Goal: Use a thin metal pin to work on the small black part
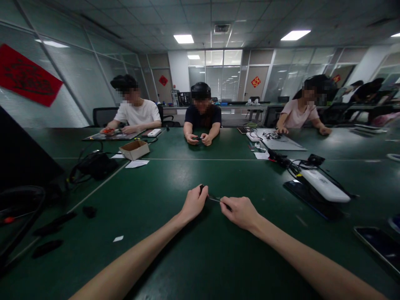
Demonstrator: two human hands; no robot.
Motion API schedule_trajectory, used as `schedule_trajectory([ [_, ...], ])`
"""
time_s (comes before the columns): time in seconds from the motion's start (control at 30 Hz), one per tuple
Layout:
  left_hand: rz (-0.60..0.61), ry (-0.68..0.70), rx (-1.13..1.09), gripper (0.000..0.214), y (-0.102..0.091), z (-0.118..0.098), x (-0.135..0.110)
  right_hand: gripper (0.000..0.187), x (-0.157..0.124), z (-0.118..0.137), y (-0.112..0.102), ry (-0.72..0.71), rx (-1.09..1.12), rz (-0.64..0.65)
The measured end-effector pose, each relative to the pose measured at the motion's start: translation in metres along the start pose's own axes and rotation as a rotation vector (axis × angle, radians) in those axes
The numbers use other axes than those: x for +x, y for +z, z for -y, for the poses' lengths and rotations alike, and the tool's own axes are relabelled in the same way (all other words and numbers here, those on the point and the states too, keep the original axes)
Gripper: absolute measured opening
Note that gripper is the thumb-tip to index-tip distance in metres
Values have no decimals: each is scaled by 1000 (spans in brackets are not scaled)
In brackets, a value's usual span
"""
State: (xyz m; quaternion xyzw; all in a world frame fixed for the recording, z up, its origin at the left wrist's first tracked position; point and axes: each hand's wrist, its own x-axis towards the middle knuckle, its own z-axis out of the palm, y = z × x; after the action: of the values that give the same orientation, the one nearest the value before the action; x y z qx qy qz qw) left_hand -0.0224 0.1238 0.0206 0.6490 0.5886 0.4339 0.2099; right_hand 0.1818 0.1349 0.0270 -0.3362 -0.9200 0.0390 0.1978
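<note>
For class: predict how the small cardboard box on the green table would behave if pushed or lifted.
The cardboard box probably feels light for its size. Its flat base suggests it would slide, not roll. Thin card may dent if squeezed.

2 bare forearms (131, 256) and hands (195, 205)

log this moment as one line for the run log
left hand: pinches thin metal tool | right hand: pinches its other end | surface: green table | nearby: cardboard box
</note>
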Motion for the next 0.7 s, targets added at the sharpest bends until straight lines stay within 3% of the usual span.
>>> schedule_trajectory([
  [0.3,39,36,-10,42,-3,-5,-1,27,2,-3,-3,-61,58,18],
  [0.7,6,16,-12,42,-2,-3,-1,28,2,0,-1,-12,61,30],
])
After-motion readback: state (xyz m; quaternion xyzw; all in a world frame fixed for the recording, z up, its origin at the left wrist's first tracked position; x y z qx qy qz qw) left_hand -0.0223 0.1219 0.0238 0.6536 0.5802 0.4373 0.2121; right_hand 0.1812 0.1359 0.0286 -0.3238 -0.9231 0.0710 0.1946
